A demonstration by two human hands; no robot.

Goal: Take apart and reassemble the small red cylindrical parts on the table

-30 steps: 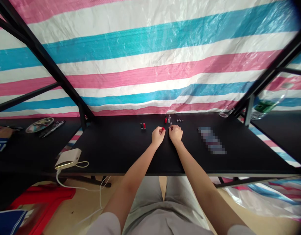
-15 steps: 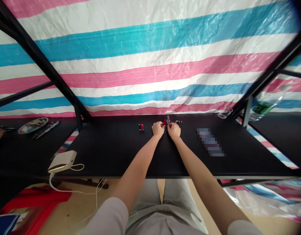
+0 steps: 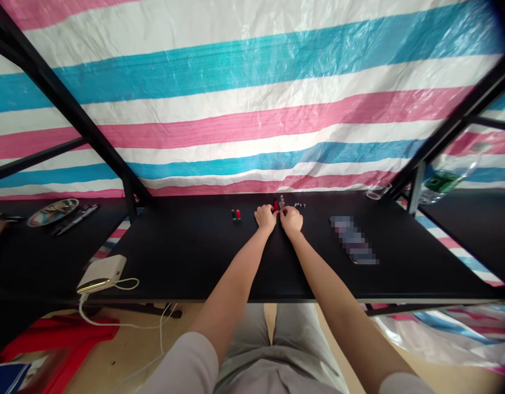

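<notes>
Both my hands are stretched far out over the black table (image 3: 203,257), side by side near its back edge. My left hand (image 3: 265,217) is curled shut, with a small red piece (image 3: 275,206) showing at its fingertips. My right hand (image 3: 292,219) is also curled, its fingers pinched next to the left; what it holds is too small to make out. A small clear bottle (image 3: 281,201) stands just beyond the fingertips. A tiny black and red pair of bottles (image 3: 236,214) stands to the left of my left hand.
Several tiny silver pieces (image 3: 299,205) lie right of the bottles. A blurred flat card (image 3: 353,239) lies at right. A white power bank (image 3: 102,273) with its cable sits at the near left edge. A metal tray (image 3: 52,211) and pens (image 3: 75,218) rest on the neighbouring table.
Both hands have reached further away toward the bottles at the back of the table. The red piece in my left hand has moved up beside the clear bottle.
</notes>
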